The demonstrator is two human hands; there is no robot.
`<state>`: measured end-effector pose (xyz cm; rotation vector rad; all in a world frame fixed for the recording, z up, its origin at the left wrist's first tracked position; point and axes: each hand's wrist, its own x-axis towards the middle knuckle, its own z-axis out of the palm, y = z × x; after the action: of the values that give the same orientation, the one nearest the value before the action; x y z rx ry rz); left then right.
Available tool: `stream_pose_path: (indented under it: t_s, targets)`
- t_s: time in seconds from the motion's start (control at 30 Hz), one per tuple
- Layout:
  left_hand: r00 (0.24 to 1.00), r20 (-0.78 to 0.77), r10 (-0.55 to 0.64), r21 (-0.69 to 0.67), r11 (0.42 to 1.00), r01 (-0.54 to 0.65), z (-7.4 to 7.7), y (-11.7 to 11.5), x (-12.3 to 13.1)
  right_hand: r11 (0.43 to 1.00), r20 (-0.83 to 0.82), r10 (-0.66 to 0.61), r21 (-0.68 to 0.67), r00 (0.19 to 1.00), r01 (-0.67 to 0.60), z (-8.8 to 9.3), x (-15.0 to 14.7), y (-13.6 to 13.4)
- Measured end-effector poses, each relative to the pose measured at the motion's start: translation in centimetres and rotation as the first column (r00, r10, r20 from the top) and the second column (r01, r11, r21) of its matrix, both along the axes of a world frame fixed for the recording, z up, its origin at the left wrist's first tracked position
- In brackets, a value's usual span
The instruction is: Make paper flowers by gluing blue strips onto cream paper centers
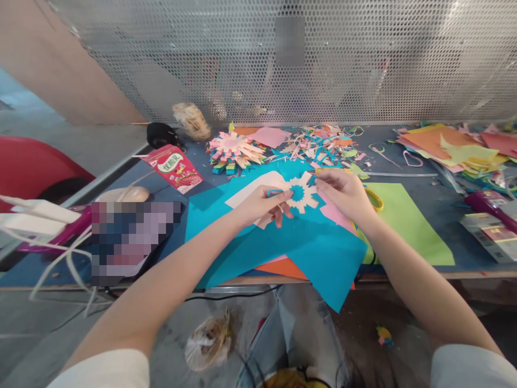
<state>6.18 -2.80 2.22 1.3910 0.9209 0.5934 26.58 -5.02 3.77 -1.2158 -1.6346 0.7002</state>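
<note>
Over a large sheet of blue paper [250, 253], my left hand [269, 203] pinches a pale peach paper cutout [307, 202]. The cutout is ring-shaped, with square tabs round its outside and a toothed hole through which blue shows. A small blue loop [275, 192] lies at my left fingers; what it belongs to I cannot make out. My right hand [337, 188] has its fingertips closed at the cutout's upper right edge. Beneath the hands are a pale paper sheet [258, 188] and a pink paper piece [336, 213]. Beside my right wrist shows a yellow scissors handle [375, 199].
Behind the hands sit a stack of fringed paper cutouts [236, 148] and a heap of paper scraps [323, 145]. A red drink carton [173, 168] lies at left. Green paper [407, 221], coloured sheets [448, 143] and a purple-handled tool [487, 207] occupy the right. A perforated metal panel [242, 70] rises behind.
</note>
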Motion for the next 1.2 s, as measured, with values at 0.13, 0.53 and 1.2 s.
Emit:
stream_pose_path:
  t_s: [0.13, 0.53, 1.2]
  targets:
    - [1.000, -0.009, 0.028, 0.034, 0.999, -0.027, -0.11, 0.18, -0.11, 1.000, -0.013, -0.013, 0.018, 1.000, 0.014, 0.19, -0.09, -0.02]
    - [0.999, -0.001, 0.044, 0.045, 0.998, -0.044, -0.45, 0.39, -0.15, 0.998, -0.019, -0.050, 0.046, 0.999, 0.051, 0.18, 0.09, 0.05]
    - [0.997, -0.073, 0.040, 0.135, 0.990, -0.029, -0.20, 0.15, -0.05, 0.996, -0.009, -0.077, 0.039, 0.997, 0.078, 0.13, 0.14, 0.19]
